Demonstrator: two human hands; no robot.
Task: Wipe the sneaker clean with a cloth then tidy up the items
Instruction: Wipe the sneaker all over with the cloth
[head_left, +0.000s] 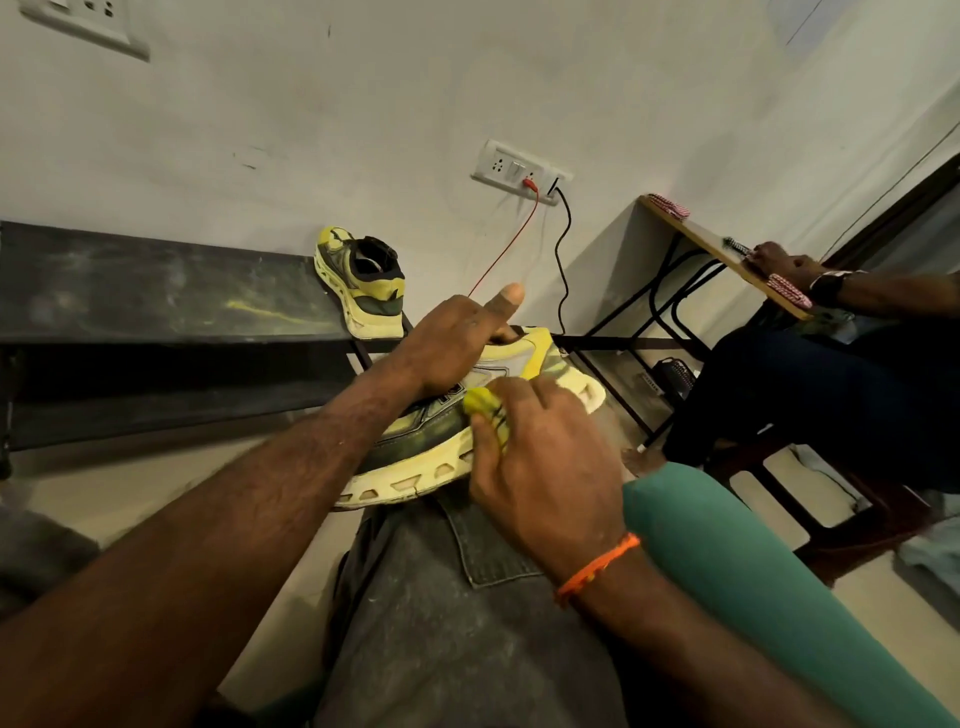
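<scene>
Sneaker (436, 441), yellow and grey with a pale cut-out sole, lies on its side across the person's lap, resting on the grey jeans (441, 623), toe pointing far right. Left hand (452, 343) lies on the upper from the far side, thumb sticking up and free; the fingers go out of sight behind the shoe, so cannot tell whether they curl round it. Right hand (540, 462) has its fingers curled round a bunched yellow cloth (483, 408), which is pressed against the side of the upper just above the sole. An orange thread band (597, 569) sits on the right wrist. Second sneaker (363, 283), same colours, stands on end at the right end of the dark tabletop (156, 291), leaning against the wall, well apart from the lap. Behind it, a wall socket (519, 169) with a red wire (506, 247) and a black cable (561, 249) hanging down. Far right, another person's hand (779, 262) rests on a wooden tabletop (696, 236).
</scene>
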